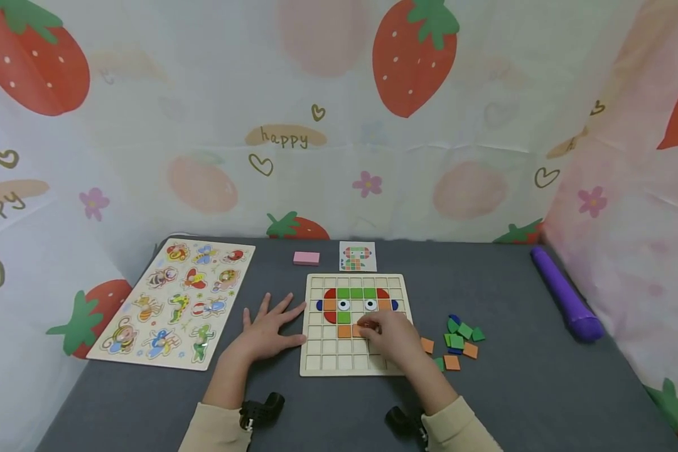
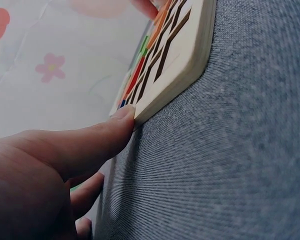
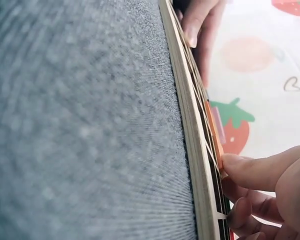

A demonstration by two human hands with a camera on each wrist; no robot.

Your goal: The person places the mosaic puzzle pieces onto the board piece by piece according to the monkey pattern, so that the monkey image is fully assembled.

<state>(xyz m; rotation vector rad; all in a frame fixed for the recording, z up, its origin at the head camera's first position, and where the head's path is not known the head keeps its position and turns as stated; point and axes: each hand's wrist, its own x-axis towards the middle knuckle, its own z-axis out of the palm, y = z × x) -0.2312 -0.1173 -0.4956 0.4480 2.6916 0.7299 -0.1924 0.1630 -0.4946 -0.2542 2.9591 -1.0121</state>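
Observation:
A wooden grid board (image 1: 321,359) lies on the table with coloured tiles set into its upper part: red curved pieces, green and orange squares, two eye tiles and blue ends. My left hand (image 1: 267,336) rests at its left side, fingers spread; in the left wrist view the thumb (image 2: 97,142) touches the board's edge. Over the grid, my right hand (image 1: 392,336) has curled fingers and holds an orange square tile (image 1: 356,330) at a cell beside another orange tile (image 1: 344,331). In the right wrist view the thumb (image 3: 255,172) presses at that row; the fingertips partly hide the tile.
Loose green, orange and blue tiles (image 1: 456,341) lie right of the board. Behind it are a pattern card (image 1: 358,257) and a pink block (image 1: 306,258). An insect puzzle board (image 1: 172,301) lies left, a purple cylinder with a rounded end (image 1: 567,295) right.

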